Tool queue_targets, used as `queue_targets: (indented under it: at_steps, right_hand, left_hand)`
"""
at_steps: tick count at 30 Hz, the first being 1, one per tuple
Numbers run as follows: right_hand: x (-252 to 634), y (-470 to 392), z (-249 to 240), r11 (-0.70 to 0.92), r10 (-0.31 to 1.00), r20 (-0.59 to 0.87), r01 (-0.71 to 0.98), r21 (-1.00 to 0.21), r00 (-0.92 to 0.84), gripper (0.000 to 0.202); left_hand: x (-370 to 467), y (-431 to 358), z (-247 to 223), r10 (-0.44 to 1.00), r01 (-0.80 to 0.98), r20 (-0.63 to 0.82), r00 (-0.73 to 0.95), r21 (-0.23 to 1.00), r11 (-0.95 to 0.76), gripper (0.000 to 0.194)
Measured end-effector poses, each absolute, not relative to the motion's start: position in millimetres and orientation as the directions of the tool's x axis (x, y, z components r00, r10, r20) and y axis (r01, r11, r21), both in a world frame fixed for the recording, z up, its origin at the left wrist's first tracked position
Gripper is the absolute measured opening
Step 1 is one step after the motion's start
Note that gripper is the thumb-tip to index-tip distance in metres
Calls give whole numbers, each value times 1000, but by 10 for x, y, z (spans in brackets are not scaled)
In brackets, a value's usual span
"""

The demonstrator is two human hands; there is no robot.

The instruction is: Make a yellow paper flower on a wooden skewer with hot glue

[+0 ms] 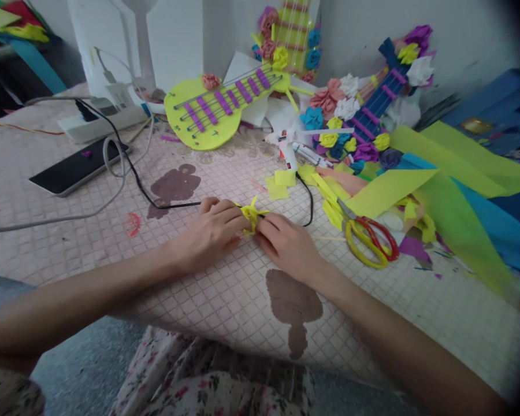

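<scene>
Both hands meet over the patterned tablecloth around a small yellow crepe paper flower point(252, 215) with narrow pointed strips sticking out. My left hand point(214, 231) is closed, its fingertips on the flower's left side. From the right, my right hand point(288, 245) pinches the flower's other side; the fingertips are partly hidden. A black cord passes behind both hands to a white glue gun point(288, 151). Beyond the hands lie small yellow paper squares point(281, 182). Scissors point(370, 240) with red and yellow handles rest to the right of my right hand.
A yellow paper guitar point(219, 112) with purple strips lies at the back. A blue flower-decked guitar point(379, 104) leans against the wall. Yellow and blue paper sheets point(459, 156) cover the right side. On the left are a phone point(75, 167), a power strip point(99, 122) and loose cables.
</scene>
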State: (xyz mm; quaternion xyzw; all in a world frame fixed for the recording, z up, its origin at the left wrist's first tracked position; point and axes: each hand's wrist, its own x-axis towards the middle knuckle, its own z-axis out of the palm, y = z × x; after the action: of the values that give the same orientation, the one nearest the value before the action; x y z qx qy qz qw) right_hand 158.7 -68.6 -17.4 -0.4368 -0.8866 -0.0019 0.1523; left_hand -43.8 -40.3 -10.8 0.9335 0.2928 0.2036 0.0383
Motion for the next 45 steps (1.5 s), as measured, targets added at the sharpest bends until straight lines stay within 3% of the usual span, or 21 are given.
queue_targets:
  at_steps: [18,29,45]
  right_hand:
    - [1558,-663,-218,621,765,302,776,-114,-568,15]
    - [1502,-699,-215,623,721,387,782,0,-575,17]
    - [1438,-685,-299,586,738,391,810,31,-550,15]
  left_hand:
    - [-422,-377,-185,561,545,363,744,156,-823,10]
    - [-421,-379,-186,573,551,335,748,169,-817,14]
    - [-411,-378,-187,570,549,355,740,169,-818,17]
